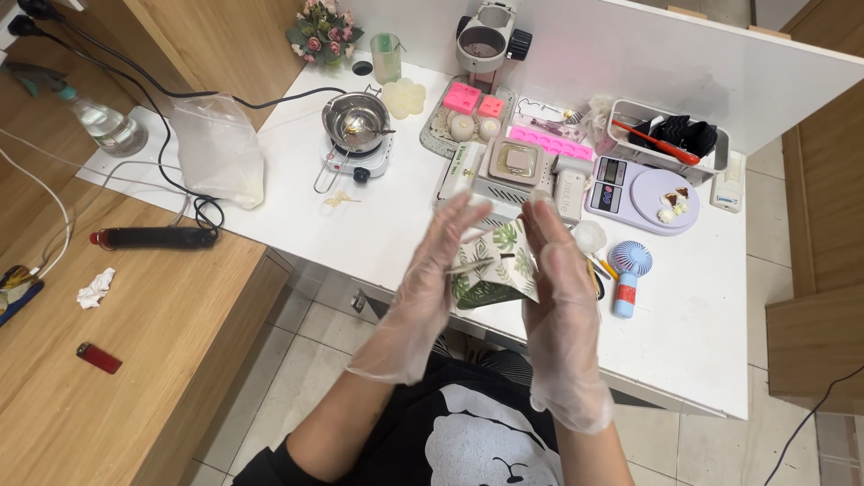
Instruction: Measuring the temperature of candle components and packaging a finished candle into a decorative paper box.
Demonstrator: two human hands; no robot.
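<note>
While both gloved hands meet at the centre of the frame, a small leaf-printed box [499, 267], white with green fronds, sits between them just above the near edge of the white table [702, 333]. Seen on the left, the left hand [430, 288] has its fingers straight and close together, laid flat against the box's side, and a thin pale stick [472, 265] lies across its fingertips. Opposite it, the right hand [560, 297] presses its palm and long, nearly joined fingers against the box's other side, so the box is clamped between two flat palms rather than curled fingers. Just right of the right hand stands a small blue handheld fan [628, 270], and above that a lilac kitchen scale [639, 193] carries a few small pale pieces. Directly above the hands is a white boxy appliance [508, 171] with a square tray on top, and pink silicone moulds [474, 99] lie beyond it. Toward the upper left, a metal pot [357, 121] rests on a small white electric hotplate [355, 162], with a clear plastic bag [219, 148] beside it. On the wooden bench at lower left lies a red lighter [98, 357].
</note>
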